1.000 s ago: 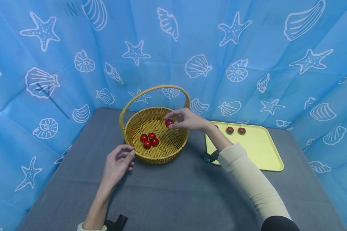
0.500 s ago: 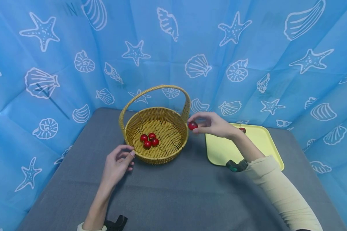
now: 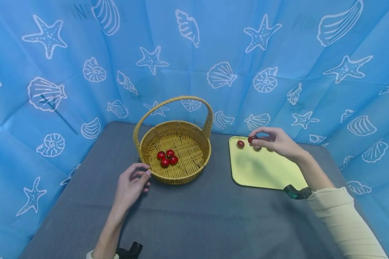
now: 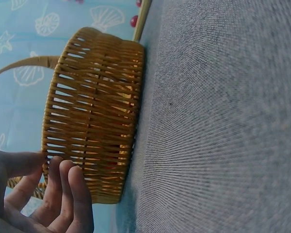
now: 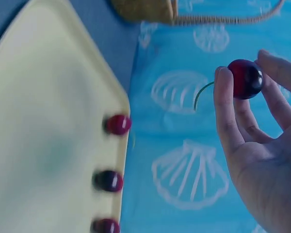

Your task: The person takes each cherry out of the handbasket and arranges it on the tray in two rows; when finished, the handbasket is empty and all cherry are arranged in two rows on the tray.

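My right hand [image 3: 278, 144] pinches a dark red cherry [image 5: 247, 79] between thumb and fingertips, raised above the yellow tray; its green stem hangs free in the right wrist view. Three more cherries lie along the tray's far edge, the leftmost cherry [image 3: 240, 144] fully visible from the head and the others partly behind my hand. On the left, my left hand [image 3: 131, 185] pinches the rim of a woven wicker basket [image 4: 92, 111] between thumb and fingers. A small cluster of red cherries [image 3: 165, 163] rests on the left part of the basket floor.
The yellow tray [image 3: 259, 172] lies right of the basket, with a gap of grey cloth [image 3: 197, 212] between them. The basket's tall arched handle [image 3: 181, 98] stands upright. A blue curtain [image 3: 188, 64] with shell prints surrounds the table's back and sides.
My right hand has moved right with its cherry, from over the basket to above the tray's far edge. The left hand and the basket have stayed put.
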`<state>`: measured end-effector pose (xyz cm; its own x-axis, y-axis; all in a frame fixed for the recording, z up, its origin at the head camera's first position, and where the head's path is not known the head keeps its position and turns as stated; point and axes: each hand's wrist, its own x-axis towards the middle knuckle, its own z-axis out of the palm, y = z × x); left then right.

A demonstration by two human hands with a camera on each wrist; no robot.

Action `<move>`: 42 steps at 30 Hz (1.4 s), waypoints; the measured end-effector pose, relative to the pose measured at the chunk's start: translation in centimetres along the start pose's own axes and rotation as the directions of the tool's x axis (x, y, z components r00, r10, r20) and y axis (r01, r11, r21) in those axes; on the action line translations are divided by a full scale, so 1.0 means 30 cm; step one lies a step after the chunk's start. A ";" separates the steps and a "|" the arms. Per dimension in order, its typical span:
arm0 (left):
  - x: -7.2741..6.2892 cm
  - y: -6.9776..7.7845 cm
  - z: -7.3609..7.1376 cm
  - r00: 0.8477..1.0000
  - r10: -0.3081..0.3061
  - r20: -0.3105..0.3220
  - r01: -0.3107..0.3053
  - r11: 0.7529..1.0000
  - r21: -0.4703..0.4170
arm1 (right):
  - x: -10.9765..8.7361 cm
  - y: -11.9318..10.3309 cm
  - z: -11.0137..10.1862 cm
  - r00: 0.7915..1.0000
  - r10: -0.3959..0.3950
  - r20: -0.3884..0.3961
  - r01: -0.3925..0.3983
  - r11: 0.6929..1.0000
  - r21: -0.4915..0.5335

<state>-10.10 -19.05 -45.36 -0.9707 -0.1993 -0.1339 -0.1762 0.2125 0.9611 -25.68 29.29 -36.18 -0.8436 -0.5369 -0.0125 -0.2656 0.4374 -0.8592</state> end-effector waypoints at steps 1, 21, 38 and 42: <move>0.000 0.000 0.000 1.000 0.002 0.000 -0.002 1.000 0.000 | -0.013 0.011 -0.017 1.000 0.009 -0.016 -0.009 1.000 -0.012; -0.001 0.001 -0.001 1.000 -0.005 0.001 0.005 1.000 0.013 | -0.145 0.306 -0.214 0.921 0.348 -0.176 -0.377 0.909 -0.177; 0.000 0.004 0.000 1.000 0.003 0.005 -0.003 1.000 0.002 | -0.141 0.484 -0.194 0.904 0.285 -0.318 -0.352 0.919 -0.177; -0.002 0.005 0.000 1.000 0.012 0.007 -0.012 1.000 0.002 | -0.139 0.495 -0.189 0.905 0.264 -0.334 -0.334 0.927 -0.172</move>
<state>-10.07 -19.01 -45.21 -0.9739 -0.1903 -0.1235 -0.1644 0.2167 0.9623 -28.75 42.13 -45.99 -0.9893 -0.1295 -0.0672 -0.0450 0.7088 -0.7040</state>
